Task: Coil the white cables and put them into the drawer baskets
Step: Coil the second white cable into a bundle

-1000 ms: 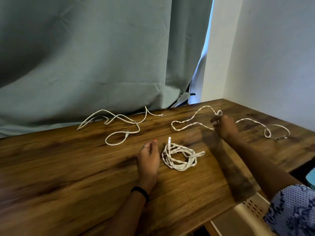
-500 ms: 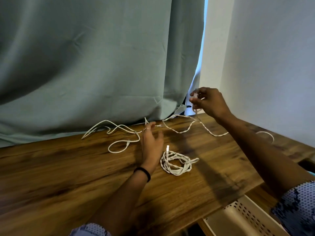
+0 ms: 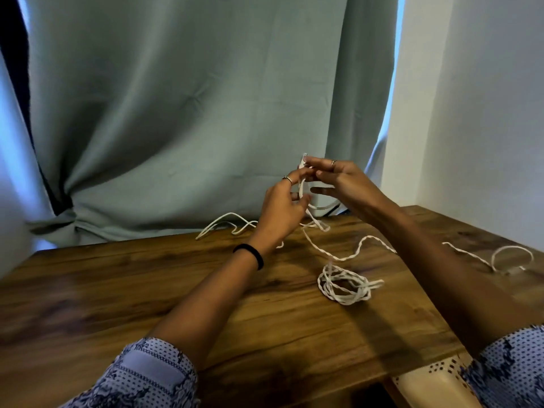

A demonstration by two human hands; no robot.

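Note:
Both hands are raised above the wooden table (image 3: 117,290) and meet at one end of a long white braided cable (image 3: 365,241). My right hand (image 3: 338,184) pinches that end near its plug, and my left hand (image 3: 282,207) grips the same cable just below. The cable trails down to the table and runs right, ending in a loop (image 3: 512,257). A coiled white cable (image 3: 344,285) lies on the table in front of my right forearm. A thin smooth white cable (image 3: 229,225) lies loose at the back, partly hidden by my left hand.
A grey-green curtain (image 3: 191,113) hangs behind the table, and a white wall (image 3: 485,113) stands at the right. A perforated cream drawer basket (image 3: 435,381) shows below the table's front edge at the lower right, partly covered by my sleeve.
My left hand has lifted off the table and joined my right hand at the cable end. My right hand has brought the cable leftward and higher. The view has shifted left.

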